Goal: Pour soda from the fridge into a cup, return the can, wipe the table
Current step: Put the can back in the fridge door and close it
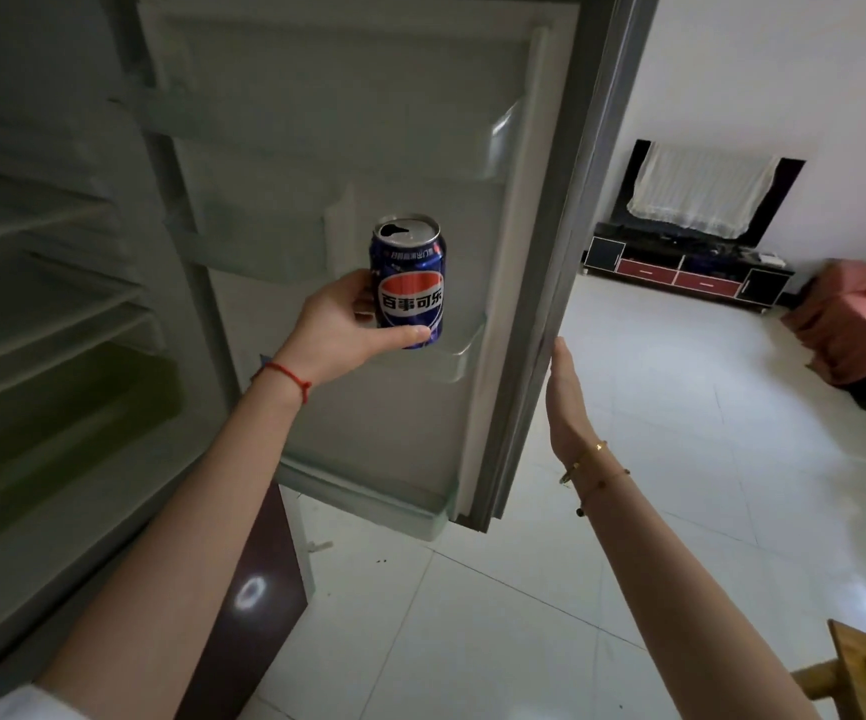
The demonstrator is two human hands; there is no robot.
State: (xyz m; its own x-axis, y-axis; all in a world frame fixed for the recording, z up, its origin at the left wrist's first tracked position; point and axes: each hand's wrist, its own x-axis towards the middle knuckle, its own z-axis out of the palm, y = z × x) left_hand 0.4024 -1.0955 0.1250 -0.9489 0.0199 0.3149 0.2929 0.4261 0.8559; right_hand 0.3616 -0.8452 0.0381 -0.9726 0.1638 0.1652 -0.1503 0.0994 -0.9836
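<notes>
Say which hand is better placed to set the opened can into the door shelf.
Left, probably. The left hand already grips the can upright just above the lower door shelf. The right hand lies flat against the fridge door's edge, steadying it.

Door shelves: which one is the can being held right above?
The lowest door shelf, the clear one just under the can that the left hand holds; the others sit higher on the door.
</notes>
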